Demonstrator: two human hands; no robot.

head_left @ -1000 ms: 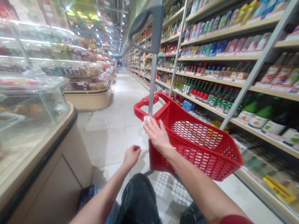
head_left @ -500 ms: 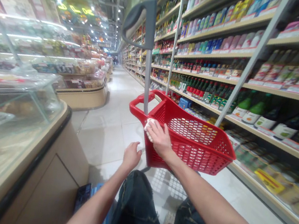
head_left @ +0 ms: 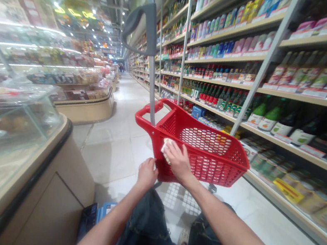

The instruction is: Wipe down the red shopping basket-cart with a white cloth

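Steady, even pressure suits the half-spread right hand (head_left: 179, 160) holding a cloth (head_left: 167, 145) against the basket (head_left: 202, 152), the left hand (head_left: 147, 173) half-curled, its hold unclear

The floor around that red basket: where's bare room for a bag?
Bare floor lies between the red basket and the glass-topped counter, and at the near right, before the shelves. It's crowded at the basket's near left corner: left hand, right hand, white cloth.

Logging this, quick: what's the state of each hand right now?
Left hand: partly curled beside the red basket; whether it holds anything cannot be told.
Right hand: holding a white cloth against the basket's side.
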